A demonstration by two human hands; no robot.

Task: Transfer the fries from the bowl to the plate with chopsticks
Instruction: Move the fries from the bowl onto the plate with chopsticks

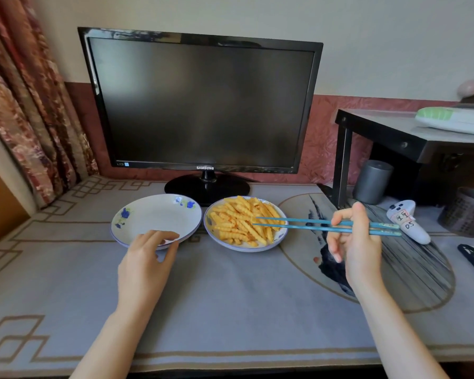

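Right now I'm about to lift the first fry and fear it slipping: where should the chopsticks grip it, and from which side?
Pinch a top fry at its middle, across its width, from the right, where the right hand holds the chopsticks over the bowl. The fries are long, ridged and piled flat, so a mid-length grip should balance and the ridges resist slipping.
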